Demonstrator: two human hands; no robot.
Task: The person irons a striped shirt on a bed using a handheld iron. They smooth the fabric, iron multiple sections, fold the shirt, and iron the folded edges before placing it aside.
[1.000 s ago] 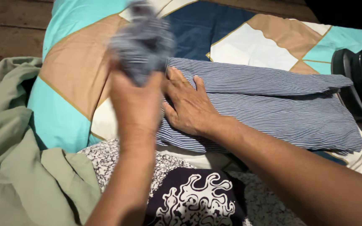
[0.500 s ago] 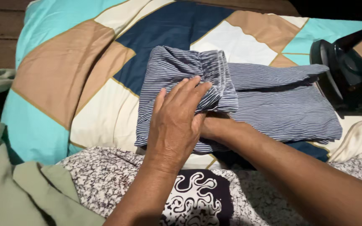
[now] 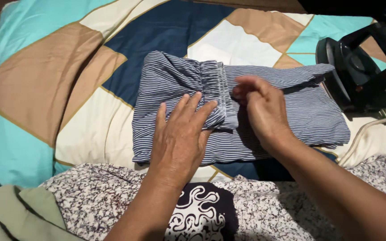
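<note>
Big patches of blue, tan, white and dark blue cover the quilt [image 3: 45, 76] that everything lies on. On its middle lies a folded striped cloth [image 3: 282, 116], blue and white, with one end turned back over itself. The left hand [image 3: 179, 138] lies flat on that folded end, fingers spread a little. The right hand [image 3: 262, 109] hovers just beside the fold, fingertips bunched together, holding nothing I can see. A dark iron [image 3: 358, 71] sits at the right edge. Flowery fabric [image 3: 94, 196] and green cloth [image 3: 18, 212] lie near the bottom.
</note>
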